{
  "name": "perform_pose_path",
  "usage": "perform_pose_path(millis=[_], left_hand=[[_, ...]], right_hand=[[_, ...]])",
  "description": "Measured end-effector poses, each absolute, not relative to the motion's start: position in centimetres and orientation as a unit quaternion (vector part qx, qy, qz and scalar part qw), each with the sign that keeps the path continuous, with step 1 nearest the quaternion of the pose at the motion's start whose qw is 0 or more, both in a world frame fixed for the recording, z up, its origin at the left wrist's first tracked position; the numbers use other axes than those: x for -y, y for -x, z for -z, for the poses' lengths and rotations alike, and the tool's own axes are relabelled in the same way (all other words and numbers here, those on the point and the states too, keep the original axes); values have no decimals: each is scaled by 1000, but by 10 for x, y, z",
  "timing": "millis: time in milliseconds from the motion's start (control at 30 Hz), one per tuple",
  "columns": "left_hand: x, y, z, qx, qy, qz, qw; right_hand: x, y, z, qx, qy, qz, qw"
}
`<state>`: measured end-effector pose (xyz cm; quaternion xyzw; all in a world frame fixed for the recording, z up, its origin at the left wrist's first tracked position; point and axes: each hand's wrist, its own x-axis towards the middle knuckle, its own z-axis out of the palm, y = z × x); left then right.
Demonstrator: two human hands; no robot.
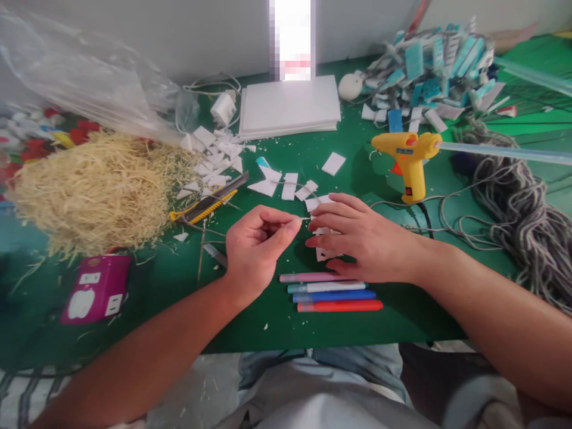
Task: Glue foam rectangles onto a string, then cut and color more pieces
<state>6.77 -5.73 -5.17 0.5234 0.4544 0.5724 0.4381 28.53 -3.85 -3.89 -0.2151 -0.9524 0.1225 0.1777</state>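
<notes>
Thumb and forefinger of my left hand (254, 250) are pinched on a thin white strand (306, 218), whose short end sticks out toward the right. My right hand (361, 238) hovers palm down with fingers apart, over a small white piece with dark marks (328, 252) that it partly hides. Just beyond the fingers lie several cut white pieces (289, 186), with a thin grey cord running across them. Close below both hands, pink (313, 277), white (328, 287), blue (335, 296) and red (342, 306) markers lie side by side.
At left are a straw heap (93, 190), a yellow-black utility knife (210, 199) and a purple power box (96, 289). White boards (290, 107) lie at the back. A yellow glue gun (409, 158), grey yarn (513, 185) and a blue-white pile of pieces (429, 71) occupy the right.
</notes>
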Motion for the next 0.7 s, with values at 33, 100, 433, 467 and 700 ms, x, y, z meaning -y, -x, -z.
perform_pose_path(millis=[33, 100, 433, 467, 700], left_hand=[[57, -68, 52, -450, -526, -576, 435], [57, -68, 52, -447, -530, -579, 429], [63, -63, 46, -438, -617, -572, 317], [63, -62, 45, -431, -636, -567, 296], [67, -54, 41, -355, -736, -534, 217]], right_hand=[[39, -285, 39, 953, 219, -120, 172], [40, -286, 40, 953, 229, -115, 160], [41, -283, 41, 947, 241, -104, 184], [41, -283, 41, 946, 240, -103, 191], [40, -281, 39, 944, 227, -107, 212]])
